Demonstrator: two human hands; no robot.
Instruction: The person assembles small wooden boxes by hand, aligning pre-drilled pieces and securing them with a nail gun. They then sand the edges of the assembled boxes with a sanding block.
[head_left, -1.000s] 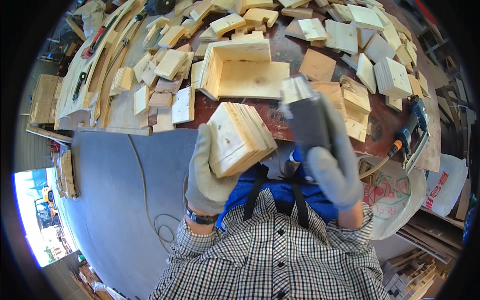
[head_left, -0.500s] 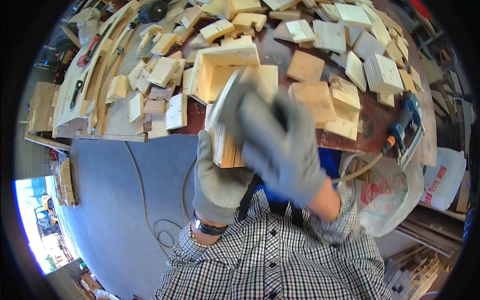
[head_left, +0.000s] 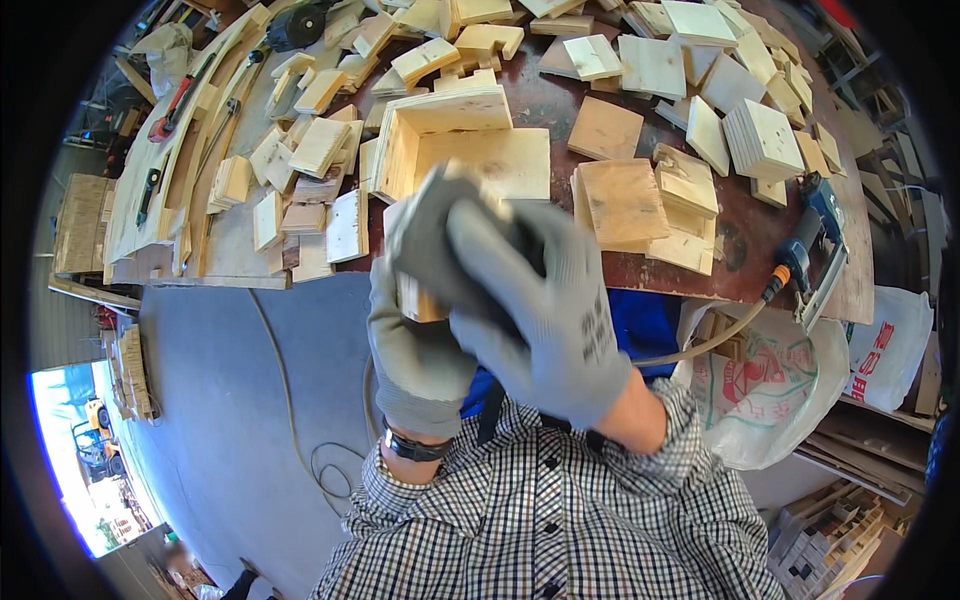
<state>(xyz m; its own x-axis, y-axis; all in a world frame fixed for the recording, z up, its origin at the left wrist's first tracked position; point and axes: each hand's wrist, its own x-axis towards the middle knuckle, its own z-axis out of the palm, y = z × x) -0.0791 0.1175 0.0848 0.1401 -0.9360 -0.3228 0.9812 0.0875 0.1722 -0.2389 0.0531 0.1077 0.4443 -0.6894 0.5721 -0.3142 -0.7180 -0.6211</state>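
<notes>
Both my hands wear grey work gloves and meet over the near edge of the bench. In my left hand (head_left: pixel 415 355) is a pale wooden block (head_left: pixel 414 302), held up from below; most of it is covered. My right hand (head_left: pixel 555 320) is closed round a dark grey pad (head_left: pixel 440 235), which looks like a sanding pad and lies against the block's upper side, smeared by motion. Just beyond the hands, a partly open wooden box (head_left: pixel 480 160) of thin boards rests on the bench.
Loose wood pieces (head_left: pixel 652 66) crowd the dark red bench top (head_left: pixel 560 120). At the right edge lies a blue air nailer (head_left: pixel 815 220) with a hose (head_left: pixel 700 350). White plastic bags (head_left: pixel 765 395) hang below it. Long boards and hand tools (head_left: pixel 180 100) lie at left.
The pad and my right hand have shifted left and a little down over the block. My left hand has moved slightly left with the block.
</notes>
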